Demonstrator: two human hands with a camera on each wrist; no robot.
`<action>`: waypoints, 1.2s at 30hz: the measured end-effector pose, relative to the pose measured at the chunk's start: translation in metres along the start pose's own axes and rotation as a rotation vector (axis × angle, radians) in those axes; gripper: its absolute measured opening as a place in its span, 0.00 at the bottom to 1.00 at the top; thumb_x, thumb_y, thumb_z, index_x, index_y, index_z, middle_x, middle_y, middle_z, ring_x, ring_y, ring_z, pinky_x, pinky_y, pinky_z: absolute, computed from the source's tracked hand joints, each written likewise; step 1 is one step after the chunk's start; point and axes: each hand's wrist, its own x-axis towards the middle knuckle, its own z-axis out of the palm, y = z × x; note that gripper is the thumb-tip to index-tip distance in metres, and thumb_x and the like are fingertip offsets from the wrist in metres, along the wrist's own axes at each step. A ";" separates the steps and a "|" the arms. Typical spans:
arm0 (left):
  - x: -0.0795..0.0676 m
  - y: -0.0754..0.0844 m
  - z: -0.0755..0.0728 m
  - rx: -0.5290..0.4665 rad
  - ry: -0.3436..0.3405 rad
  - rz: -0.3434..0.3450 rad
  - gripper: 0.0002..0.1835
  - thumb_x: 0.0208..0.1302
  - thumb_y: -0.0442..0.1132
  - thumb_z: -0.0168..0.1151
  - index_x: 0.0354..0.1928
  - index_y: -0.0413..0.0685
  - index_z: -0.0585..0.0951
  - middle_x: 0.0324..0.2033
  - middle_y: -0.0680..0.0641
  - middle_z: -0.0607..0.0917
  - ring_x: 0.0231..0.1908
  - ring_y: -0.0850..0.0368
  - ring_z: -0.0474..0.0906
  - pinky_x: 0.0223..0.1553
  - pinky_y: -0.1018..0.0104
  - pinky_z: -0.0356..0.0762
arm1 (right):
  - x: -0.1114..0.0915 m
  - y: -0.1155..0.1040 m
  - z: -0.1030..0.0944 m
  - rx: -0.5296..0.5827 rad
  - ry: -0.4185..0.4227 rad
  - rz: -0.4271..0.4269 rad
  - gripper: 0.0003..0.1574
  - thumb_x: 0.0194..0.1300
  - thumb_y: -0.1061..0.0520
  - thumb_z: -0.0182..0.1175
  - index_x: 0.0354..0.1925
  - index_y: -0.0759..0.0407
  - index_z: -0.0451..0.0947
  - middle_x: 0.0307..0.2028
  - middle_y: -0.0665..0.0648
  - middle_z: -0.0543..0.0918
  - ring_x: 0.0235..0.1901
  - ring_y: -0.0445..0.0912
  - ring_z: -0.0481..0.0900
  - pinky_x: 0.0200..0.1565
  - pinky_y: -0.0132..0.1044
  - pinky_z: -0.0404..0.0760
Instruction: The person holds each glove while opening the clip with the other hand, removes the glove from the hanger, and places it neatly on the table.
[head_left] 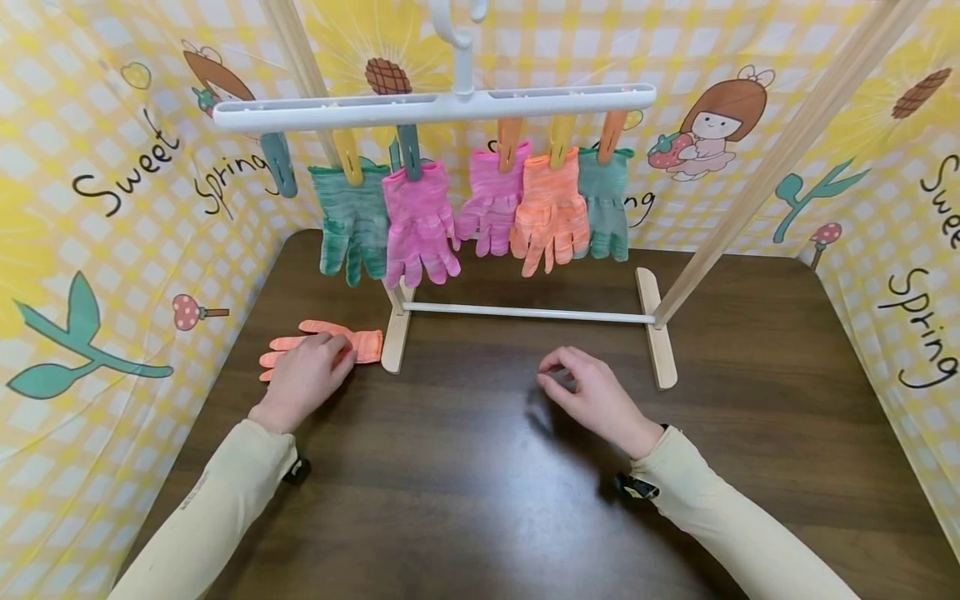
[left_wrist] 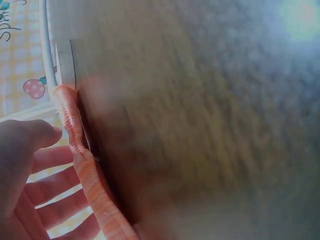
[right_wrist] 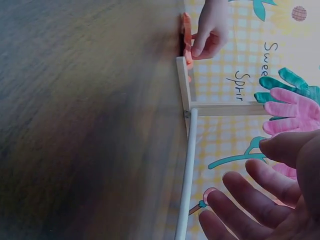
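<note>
An orange glove (head_left: 367, 345) lies flat on the table at the left, its cuff beside the rack's left foot. My left hand (head_left: 306, 379) is over this glove, with fingertips at it; in the left wrist view the thumb stands apart from the fingers. Near the table's middle my right hand (head_left: 600, 400) hovers with loosely bent fingers and holds nothing. Above hangs a white hanger (head_left: 435, 108) with clothespins carrying a green glove (head_left: 351, 212), a pink glove (head_left: 420, 221), another pink glove (head_left: 491, 196), an orange one (head_left: 551, 200) and a second green one (head_left: 606, 200).
A teal clothespin (head_left: 279, 165) on the hanger's left end carries no glove. The wooden rack has a left foot (head_left: 396, 342), a right foot (head_left: 657, 333) and a white crossbar (head_left: 525, 312) low between them. Patterned yellow cloth (head_left: 97, 250) walls the table (head_left: 450, 483) at back and sides.
</note>
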 end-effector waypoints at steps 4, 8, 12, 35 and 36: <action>0.000 0.003 -0.002 -0.011 0.013 -0.006 0.06 0.68 0.34 0.65 0.32 0.42 0.82 0.26 0.42 0.83 0.25 0.44 0.81 0.22 0.47 0.75 | -0.002 0.002 0.002 -0.033 0.004 -0.010 0.10 0.70 0.59 0.68 0.47 0.61 0.83 0.44 0.54 0.86 0.42 0.54 0.85 0.45 0.51 0.84; -0.001 0.011 -0.007 -0.027 0.034 -0.003 0.04 0.67 0.34 0.66 0.37 0.40 0.85 0.29 0.42 0.85 0.27 0.45 0.82 0.24 0.47 0.77 | -0.003 0.004 0.004 -0.062 0.005 -0.021 0.11 0.71 0.58 0.68 0.49 0.60 0.83 0.45 0.54 0.86 0.44 0.53 0.86 0.47 0.48 0.84; -0.002 0.021 -0.009 -0.048 0.049 0.016 0.05 0.68 0.35 0.66 0.40 0.40 0.85 0.30 0.42 0.86 0.26 0.47 0.81 0.25 0.49 0.78 | -0.004 0.005 0.004 -0.058 0.010 -0.015 0.11 0.71 0.58 0.68 0.49 0.60 0.83 0.46 0.54 0.86 0.44 0.53 0.86 0.47 0.49 0.84; -0.001 0.049 -0.019 -0.305 0.279 -0.113 0.11 0.74 0.35 0.60 0.52 0.38 0.84 0.41 0.40 0.87 0.38 0.44 0.84 0.36 0.45 0.81 | -0.001 0.001 0.009 -0.030 0.011 -0.010 0.09 0.71 0.60 0.67 0.48 0.60 0.83 0.44 0.53 0.86 0.42 0.52 0.85 0.46 0.50 0.84; 0.001 0.050 -0.021 -0.327 0.308 -0.131 0.11 0.74 0.35 0.59 0.52 0.37 0.84 0.40 0.40 0.86 0.38 0.44 0.83 0.36 0.46 0.80 | -0.001 0.001 0.009 -0.031 0.010 -0.008 0.09 0.71 0.59 0.67 0.48 0.60 0.83 0.44 0.53 0.86 0.42 0.52 0.85 0.46 0.49 0.84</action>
